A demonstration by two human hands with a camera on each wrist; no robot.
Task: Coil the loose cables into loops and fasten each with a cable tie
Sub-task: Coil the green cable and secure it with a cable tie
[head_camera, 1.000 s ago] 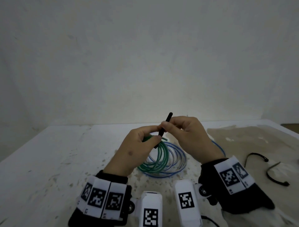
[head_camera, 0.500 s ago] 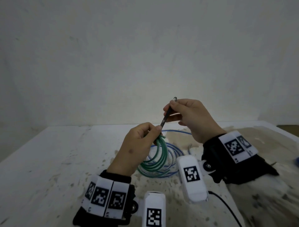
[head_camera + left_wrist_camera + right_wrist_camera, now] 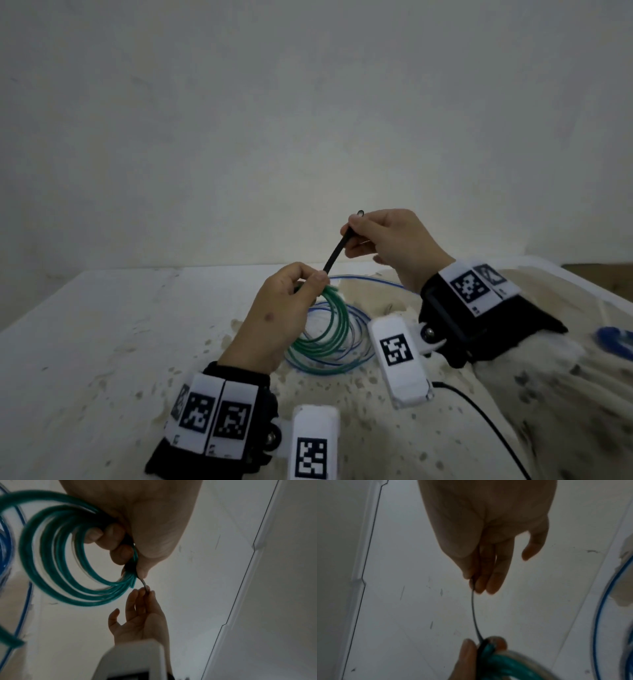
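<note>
A coil of green cable (image 3: 327, 329) hangs from my left hand (image 3: 301, 289), which pinches the top of the bundle above the table. A black cable tie (image 3: 337, 251) is wrapped round the bundle at that pinch. Its free tail runs up and right to my right hand (image 3: 359, 229), whose thumb and fingertips pinch it. The left wrist view shows the green coil (image 3: 68, 574) held between my fingers, with the tie tail (image 3: 145, 584) leading to the right hand (image 3: 145, 592). In the right wrist view the tail (image 3: 474, 615) arcs from my right hand (image 3: 473, 582) down to the green coil (image 3: 496, 662).
A blue cable (image 3: 356, 329) lies in loose loops on the stained white table (image 3: 120, 325), under and behind the green coil. A blue object (image 3: 613, 341) lies at the table's right edge. A bare wall stands close behind.
My right hand has risen up and right, drawing the black tie tail out longer from the bundle. The left hand keeps its hold on the green coil, lifted slightly.
</note>
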